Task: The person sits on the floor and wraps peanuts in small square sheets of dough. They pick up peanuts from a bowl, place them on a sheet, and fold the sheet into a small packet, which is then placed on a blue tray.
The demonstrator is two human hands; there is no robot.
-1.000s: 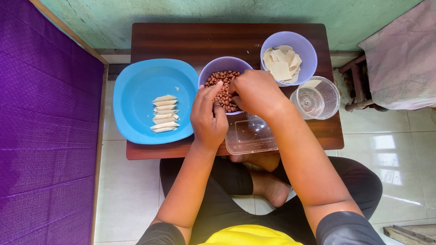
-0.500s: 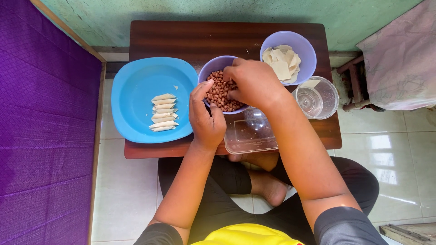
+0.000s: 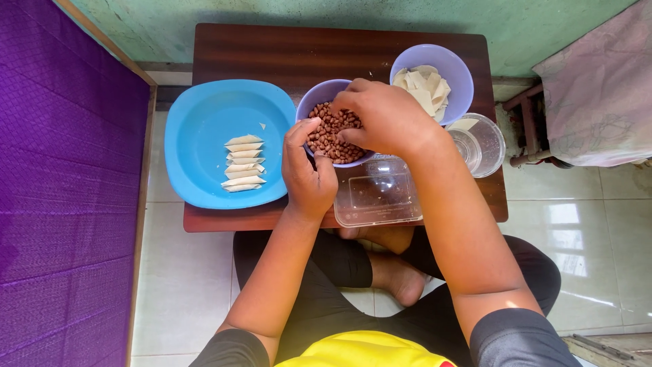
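Peanuts (image 3: 331, 136): reddish-brown, heaped in lavender bowl (image 3: 314, 100); both hands at bowl.

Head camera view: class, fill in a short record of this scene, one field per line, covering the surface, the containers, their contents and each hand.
Surface: low dark wooden table
Plate: blue plate with a row of folded pastry wraps
Middle bowl: purple bowl of peanuts
Far bowl: pastry sheets
Clear items: plastic tub, round cup
Left hand: at the bowl rim
Right hand: fingers in the peanuts
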